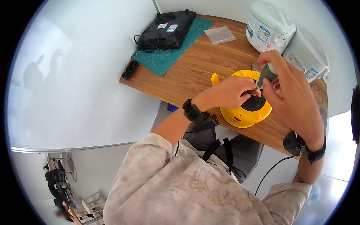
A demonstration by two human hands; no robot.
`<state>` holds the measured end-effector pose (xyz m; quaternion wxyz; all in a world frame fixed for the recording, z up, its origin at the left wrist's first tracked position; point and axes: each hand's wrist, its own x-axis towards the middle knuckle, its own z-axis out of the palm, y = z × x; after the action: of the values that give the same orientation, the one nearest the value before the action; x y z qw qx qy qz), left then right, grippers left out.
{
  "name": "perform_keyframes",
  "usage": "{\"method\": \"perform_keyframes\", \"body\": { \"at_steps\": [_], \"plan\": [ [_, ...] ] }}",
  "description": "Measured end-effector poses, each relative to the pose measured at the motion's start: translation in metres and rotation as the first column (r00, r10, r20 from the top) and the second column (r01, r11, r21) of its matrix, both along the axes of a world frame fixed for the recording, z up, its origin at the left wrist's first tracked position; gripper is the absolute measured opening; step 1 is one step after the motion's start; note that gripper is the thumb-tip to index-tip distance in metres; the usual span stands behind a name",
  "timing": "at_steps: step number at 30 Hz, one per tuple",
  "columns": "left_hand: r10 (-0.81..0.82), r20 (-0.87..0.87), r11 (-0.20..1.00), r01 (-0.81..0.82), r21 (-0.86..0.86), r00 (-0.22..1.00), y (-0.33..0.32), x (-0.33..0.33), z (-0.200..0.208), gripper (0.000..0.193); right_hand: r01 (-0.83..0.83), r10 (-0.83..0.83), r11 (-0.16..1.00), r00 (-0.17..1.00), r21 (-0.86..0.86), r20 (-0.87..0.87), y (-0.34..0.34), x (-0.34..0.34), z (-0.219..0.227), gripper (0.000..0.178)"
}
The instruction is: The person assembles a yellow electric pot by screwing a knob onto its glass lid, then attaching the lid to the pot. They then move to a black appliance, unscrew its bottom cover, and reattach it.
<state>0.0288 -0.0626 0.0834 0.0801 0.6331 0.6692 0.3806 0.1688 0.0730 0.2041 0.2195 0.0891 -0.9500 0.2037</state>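
My right hand (290,84) grips a grey-green electric screwdriver (267,75), its thin bit angled down and to the left. Below it, on the near part of the table, lies a round yellow housing (243,117) with a black centre and a small yellow tab on its left. My left hand (227,92) reaches over the housing, fingers closed together by the bit's tip. Whatever those fingers pinch is too small and covered to make out. Both hands hide part of the housing's upper face.
On the wooden table (191,69) are a green cutting mat (155,63) bearing a black appliance (170,32) with a cord, a clear bag (220,35), and a small black item (130,69). Two rice cookers, one white-green (262,22) and one grey (308,50), stand far right. White panels flank the table.
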Motion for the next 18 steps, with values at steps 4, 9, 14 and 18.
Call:
{"method": "perform_keyframes", "body": {
  "at_steps": [4,9,14,18],
  "plan": [
    [0.011,0.02,1.0,-0.011,-0.003,1.0,0.004,0.0,-0.002,0.013,-0.016,0.015,1.0,0.997,0.007,0.081,0.005,0.001,0.005,0.029],
    [0.016,0.062,1.0,-0.016,-0.001,0.998,0.005,0.002,-0.002,0.011,-0.038,0.032,0.997,0.996,0.069,0.085,0.007,-0.001,0.015,0.028],
    [0.033,0.056,0.998,-0.03,-0.053,0.998,0.001,0.003,0.0,0.01,-0.045,0.047,0.995,0.999,0.089,-0.017,0.008,-0.005,0.012,0.028],
    [0.028,0.057,0.999,-0.025,-0.043,0.998,0.002,0.004,-0.001,0.01,0.048,-0.016,0.985,0.982,0.166,-0.19,0.011,-0.007,0.002,0.028]
  ]
}}
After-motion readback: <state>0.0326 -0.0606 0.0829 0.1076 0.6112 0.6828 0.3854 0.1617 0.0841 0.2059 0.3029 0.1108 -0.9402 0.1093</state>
